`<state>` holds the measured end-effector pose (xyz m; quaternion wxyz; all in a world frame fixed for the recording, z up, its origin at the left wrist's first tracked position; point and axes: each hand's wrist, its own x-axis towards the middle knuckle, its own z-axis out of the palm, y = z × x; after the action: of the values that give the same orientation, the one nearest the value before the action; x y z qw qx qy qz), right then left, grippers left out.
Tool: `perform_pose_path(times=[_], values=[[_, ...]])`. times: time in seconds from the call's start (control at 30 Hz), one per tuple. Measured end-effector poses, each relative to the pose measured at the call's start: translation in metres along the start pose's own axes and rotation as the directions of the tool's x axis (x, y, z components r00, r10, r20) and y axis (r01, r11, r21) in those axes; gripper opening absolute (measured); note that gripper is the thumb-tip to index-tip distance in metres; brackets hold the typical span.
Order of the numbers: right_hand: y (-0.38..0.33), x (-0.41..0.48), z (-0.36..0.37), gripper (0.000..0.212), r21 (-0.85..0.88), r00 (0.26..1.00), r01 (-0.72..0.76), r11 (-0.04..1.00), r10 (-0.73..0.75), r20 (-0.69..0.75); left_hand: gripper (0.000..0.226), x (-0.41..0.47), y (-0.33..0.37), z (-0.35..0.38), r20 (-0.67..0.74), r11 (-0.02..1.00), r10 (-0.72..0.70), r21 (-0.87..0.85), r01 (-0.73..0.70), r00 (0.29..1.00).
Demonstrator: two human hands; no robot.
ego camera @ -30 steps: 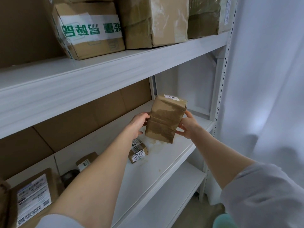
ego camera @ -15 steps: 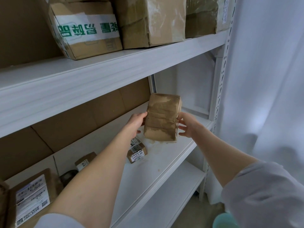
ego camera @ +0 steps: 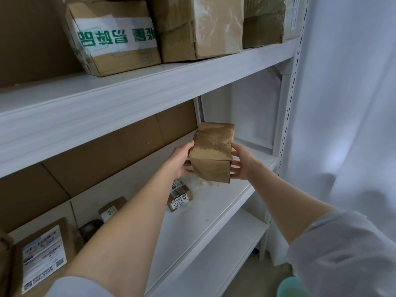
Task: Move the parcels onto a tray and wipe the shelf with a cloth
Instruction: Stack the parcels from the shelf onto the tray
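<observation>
A brown taped parcel (ego camera: 212, 152) is held in the air just above the white middle shelf (ego camera: 216, 206). My left hand (ego camera: 181, 160) grips its left side and my right hand (ego camera: 241, 162) presses its right side, fingers spread along it. On the shelf below lie a small labelled box (ego camera: 179, 197), another small box (ego camera: 111, 209), a dark round object (ego camera: 90, 229) and a large labelled parcel (ego camera: 42, 254) at the far left. Brownish stains mark the shelf under the held parcel. No tray or cloth shows.
The upper shelf (ego camera: 150, 82) carries a taped carton with green lettering (ego camera: 113, 37) and two more cartons (ego camera: 199, 26). A lower shelf (ego camera: 225, 256) runs beneath. A white curtain (ego camera: 347, 125) hangs at right; a teal object (ego camera: 293, 286) peeks in at bottom right.
The parcel has been lifted off the shelf and tipped backward between both hands, so its labelled top now faces away from me. It has moved slightly toward me.
</observation>
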<state>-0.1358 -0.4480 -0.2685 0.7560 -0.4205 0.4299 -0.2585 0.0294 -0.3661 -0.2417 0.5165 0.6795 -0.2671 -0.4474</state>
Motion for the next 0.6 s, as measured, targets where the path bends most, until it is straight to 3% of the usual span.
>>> perform_pose_path(times=[0.17,0.43,0.6], values=[[-0.0006,-0.0032,0.0010,0.061,0.024,0.998,-0.024,0.999,0.022,0.066,0.046,0.0004,0.0017,0.0012,0.064,1.000,-0.018,-0.013,0.019,0.998],[0.0047,0.0000,0.0055,0.051,0.094,0.999,-0.035,0.995,0.035,-0.004,0.062,-0.0057,0.0033,0.0039,0.166,0.996,-0.082,0.054,0.074,0.983],[0.0062,-0.0012,0.0044,0.059,0.102,0.998,-0.062,0.993,0.060,0.018,0.068,-0.0086,0.0039,0.0012,0.177,0.989,-0.127,0.100,0.111,0.976]])
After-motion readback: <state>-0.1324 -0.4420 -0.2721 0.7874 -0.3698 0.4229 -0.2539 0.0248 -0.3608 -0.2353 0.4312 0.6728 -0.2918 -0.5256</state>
